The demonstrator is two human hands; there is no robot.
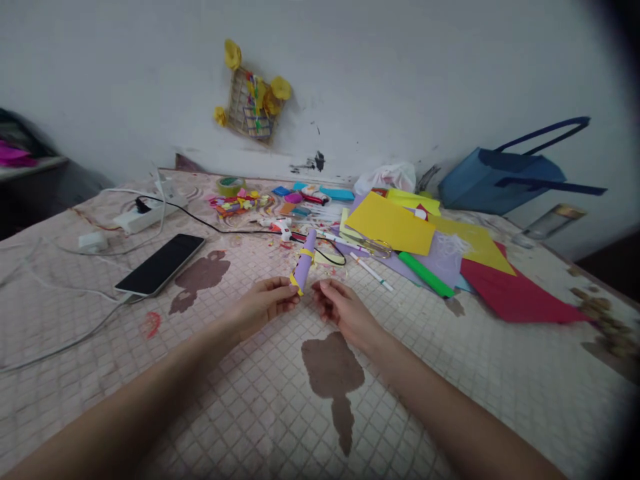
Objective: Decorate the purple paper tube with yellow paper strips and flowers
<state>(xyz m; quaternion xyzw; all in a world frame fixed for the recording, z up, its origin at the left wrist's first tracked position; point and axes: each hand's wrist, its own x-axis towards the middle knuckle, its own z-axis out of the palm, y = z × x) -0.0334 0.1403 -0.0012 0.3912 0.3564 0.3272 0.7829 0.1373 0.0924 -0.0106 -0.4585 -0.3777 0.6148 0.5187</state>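
A purple paper roll [305, 260] with yellow bands stands tilted above the tabletop. My left hand [263, 307] pinches its lower end between thumb and fingers. My right hand [343, 312] rests just to the right of that end, fingers curled, thumb and forefinger close together near the roll's base; whether it touches the roll I cannot tell. A glue gun [283, 228] with a black cord lies just behind the roll.
A phone [161, 263] and a power strip [145, 213] with cables lie left. Yellow paper [393, 223], red paper [510, 293], a green marker [425, 273], scissors [375, 248] and pens lie right. Paper scraps [237, 202] sit at the back; a blue bag [500, 177] leans on the wall.
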